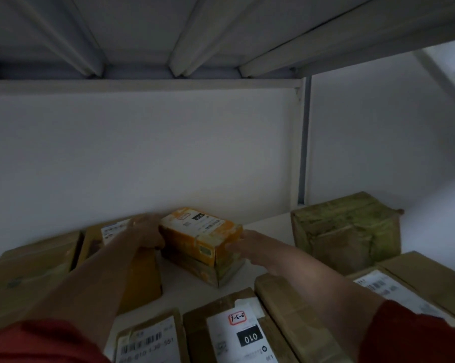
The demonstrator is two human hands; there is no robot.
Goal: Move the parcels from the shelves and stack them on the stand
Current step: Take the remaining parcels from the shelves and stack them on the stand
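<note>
Left fingers curl round left end of orange box, thumb on near side: gripping, though blurred. Right fingers straight, flat against right end, no wrap. Box sits between both sets of fingers, on top of lower box, at back of shelf. Long axis runs fingertip to fingertip, left to right, right end slightly nearer. Both hands equally close, one per end. Next move likely squeeze, lift, pull back. Stand not in view.
</note>
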